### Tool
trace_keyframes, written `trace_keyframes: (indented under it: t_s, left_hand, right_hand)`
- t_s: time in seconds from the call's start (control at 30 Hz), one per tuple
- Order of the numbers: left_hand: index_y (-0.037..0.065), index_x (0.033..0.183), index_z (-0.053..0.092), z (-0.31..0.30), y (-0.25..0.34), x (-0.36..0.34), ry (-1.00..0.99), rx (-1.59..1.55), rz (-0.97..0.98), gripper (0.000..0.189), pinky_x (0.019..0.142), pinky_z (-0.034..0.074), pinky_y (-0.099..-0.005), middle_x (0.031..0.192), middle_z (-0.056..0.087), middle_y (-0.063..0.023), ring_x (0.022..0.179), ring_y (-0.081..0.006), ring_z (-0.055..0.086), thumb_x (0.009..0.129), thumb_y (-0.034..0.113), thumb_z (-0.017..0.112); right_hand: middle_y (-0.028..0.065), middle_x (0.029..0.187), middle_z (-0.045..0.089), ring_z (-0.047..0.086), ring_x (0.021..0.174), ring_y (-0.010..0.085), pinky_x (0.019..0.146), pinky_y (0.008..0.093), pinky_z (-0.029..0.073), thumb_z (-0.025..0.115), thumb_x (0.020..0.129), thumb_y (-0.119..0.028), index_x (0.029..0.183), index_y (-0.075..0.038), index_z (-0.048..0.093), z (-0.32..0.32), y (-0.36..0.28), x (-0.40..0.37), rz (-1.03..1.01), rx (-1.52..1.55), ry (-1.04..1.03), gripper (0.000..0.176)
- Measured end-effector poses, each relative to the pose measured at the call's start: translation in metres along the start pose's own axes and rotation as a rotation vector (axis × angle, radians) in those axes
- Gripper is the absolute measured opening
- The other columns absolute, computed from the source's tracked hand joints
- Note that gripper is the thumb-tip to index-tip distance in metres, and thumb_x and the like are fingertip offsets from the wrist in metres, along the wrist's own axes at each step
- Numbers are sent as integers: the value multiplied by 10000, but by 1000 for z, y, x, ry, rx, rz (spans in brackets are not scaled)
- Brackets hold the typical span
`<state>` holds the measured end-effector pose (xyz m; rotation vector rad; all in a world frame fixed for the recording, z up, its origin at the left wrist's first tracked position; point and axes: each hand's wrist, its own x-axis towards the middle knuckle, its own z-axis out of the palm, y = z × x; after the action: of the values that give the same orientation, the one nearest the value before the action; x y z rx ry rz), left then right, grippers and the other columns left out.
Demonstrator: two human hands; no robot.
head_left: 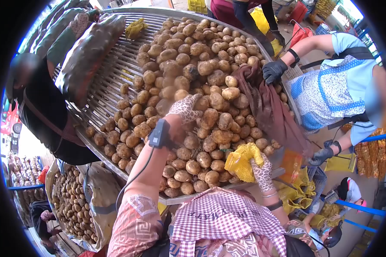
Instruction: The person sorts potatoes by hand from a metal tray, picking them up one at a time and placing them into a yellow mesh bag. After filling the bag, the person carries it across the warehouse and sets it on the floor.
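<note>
Potatoes (210,120) lie heaped on a slatted metal table (116,53). My left hand (185,108), in a spotted glove, reaches over the middle of the heap, palm down with its fingers apart against the potatoes. A small dark device (159,133) with a cable is strapped to that wrist. At the near edge of the table, my right hand (261,171), in a matching glove, grips a crumpled yellow net bag (243,162) beside the potatoes. Part of that hand is hidden by the bag.
A co-worker's gloved hands (273,71) hold a maroon cloth (268,109) over the right edge. Another person (38,103) stands left, near a full sack (90,58). An open sack of potatoes (75,205) stands lower left. Yellow nets (294,192) lie at the right.
</note>
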<state>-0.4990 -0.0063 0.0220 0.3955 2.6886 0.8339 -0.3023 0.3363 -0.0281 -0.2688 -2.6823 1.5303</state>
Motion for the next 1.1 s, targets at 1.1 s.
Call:
trace_keyframes:
  t_s: [1.1]
  left_hand:
    - [93, 1251, 523, 57, 106, -180, 166, -2393, -226, 580, 839, 512, -419, 1178, 603, -94, 1015, -249, 599, 902, 553, 477]
  right_hand:
    - [151, 1191, 567, 560, 1082, 282, 950, 393, 456, 689, 849, -266, 1246, -5, 502, 77, -190, 16, -1195, -240, -132, 510]
